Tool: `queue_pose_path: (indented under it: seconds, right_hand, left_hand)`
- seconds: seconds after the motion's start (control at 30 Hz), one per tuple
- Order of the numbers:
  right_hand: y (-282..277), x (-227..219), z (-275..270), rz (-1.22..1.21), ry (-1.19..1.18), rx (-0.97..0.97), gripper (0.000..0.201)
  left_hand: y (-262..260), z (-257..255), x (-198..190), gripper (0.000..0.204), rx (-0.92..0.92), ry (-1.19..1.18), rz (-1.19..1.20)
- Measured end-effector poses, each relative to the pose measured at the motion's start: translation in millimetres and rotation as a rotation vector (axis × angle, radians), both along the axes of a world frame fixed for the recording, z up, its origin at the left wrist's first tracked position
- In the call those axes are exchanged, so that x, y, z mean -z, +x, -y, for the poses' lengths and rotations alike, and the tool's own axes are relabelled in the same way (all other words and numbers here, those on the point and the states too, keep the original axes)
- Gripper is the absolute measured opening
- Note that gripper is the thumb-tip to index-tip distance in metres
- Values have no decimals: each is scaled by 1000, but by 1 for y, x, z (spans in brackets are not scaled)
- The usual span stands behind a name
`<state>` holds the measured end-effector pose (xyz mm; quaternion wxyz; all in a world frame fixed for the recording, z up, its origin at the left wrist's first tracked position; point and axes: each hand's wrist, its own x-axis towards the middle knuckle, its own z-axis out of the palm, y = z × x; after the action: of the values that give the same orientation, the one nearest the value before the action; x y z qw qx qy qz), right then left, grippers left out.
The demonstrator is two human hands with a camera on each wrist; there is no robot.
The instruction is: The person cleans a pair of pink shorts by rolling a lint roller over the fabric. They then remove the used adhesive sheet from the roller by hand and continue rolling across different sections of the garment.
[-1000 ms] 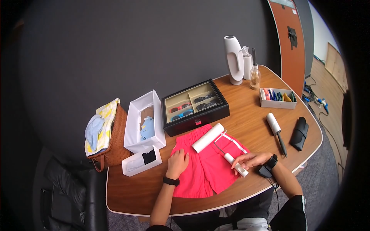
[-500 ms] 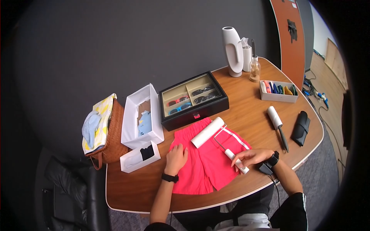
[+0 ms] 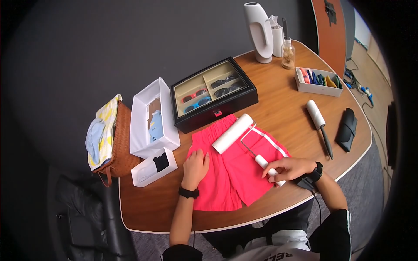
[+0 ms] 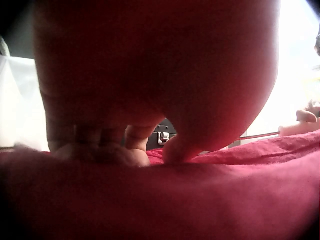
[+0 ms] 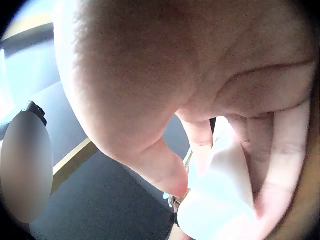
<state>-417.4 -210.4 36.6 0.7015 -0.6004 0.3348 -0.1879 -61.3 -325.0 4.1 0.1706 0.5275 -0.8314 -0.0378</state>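
Pink shorts (image 3: pixel 217 187) with a white side stripe lie spread on the wooden table. My left hand (image 3: pixel 195 168) rests on their left side, its fingertips touching the cloth in the left wrist view. Across the upper part of the shorts lies the white cylinder of a large lint roller (image 3: pixel 233 134), joined by a bent metal rod to a white handle. My right hand (image 3: pixel 291 168) holds that handle near the lower right of the shorts. In the right wrist view the handle (image 5: pixel 215 195) sits between the thumb and the curled fingers.
A black glasses case (image 3: pixel 215 115) stands behind the shorts. To the left are a white box (image 3: pixel 167 141), a small sock box (image 3: pixel 167 174) and a woven basket (image 3: pixel 124 143). A smaller lint roller (image 3: pixel 315 114) and a black pouch (image 3: pixel 347 130) lie right, before a box of colourful rolled items (image 3: pixel 320 89).
The head view has tilted downward, so the table's things sit higher in it. Both hands and the large lint roller keep nearly the same places on the shorts.
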Motion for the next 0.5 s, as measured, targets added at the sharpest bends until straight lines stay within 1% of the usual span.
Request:
queue_pose_path:
  seconds: [0.17, 0.23, 0.37, 0.43, 0.5]
  right_hand:
    - [-2, 4, 3, 5, -15, -16, 27]
    - [-2, 4, 3, 20, -2, -14, 27]
    - [-2, 4, 3, 23, 27, -10, 28]
    - [-3, 7, 4, 47, 27, -23, 30]
    - [-4, 6, 5, 33, 22, -33, 31]
  left_hand:
    - [-1, 1, -1, 27, 18, -4, -51]
    - [-2, 0, -5, 26, -3, 32, 15]
    - [-1, 0, -3, 25, 2, 25, 20]
    - [0, 0, 0, 27, 18, -22, -60]
    - [1, 0, 1, 27, 18, -28, -58]
